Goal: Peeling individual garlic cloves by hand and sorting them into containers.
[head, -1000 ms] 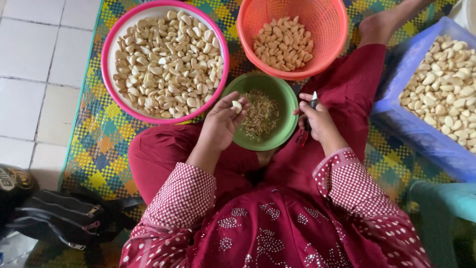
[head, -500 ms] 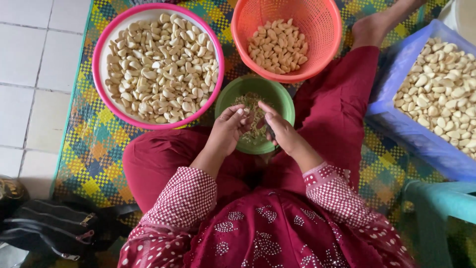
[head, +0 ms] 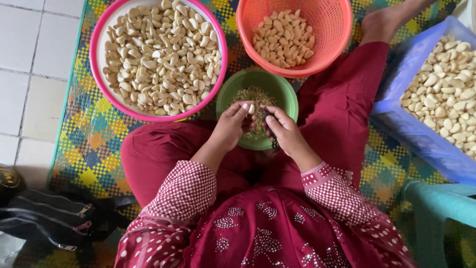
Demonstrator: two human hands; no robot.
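Observation:
My left hand (head: 231, 127) pinches a pale garlic clove (head: 251, 108) at its fingertips over the green bowl (head: 233, 89), which holds brownish trimmings. My right hand (head: 282, 130) is closed around a small dark-handled knife (head: 273, 142), its fingers meeting the left hand's over the bowl. The bowl sits between my knees, which are in dark red cloth. A pink basin (head: 99, 79) full of garlic cloves lies at the upper left. An orange basket (head: 342, 30) with fewer cloves stands beyond the green bowl.
A blue tray (head: 411, 129) of garlic cloves lies at the right, beside a bare foot (head: 382, 22). A teal plastic stool (head: 436, 208) is at the lower right. A black bag (head: 44, 218) rests at the lower left on the chequered mat (head: 94, 149); white floor tiles lie beyond.
My right hand, apart at the bowl's right a second ago, has come to meet the left hand over the green bowl. The view has shifted slightly.

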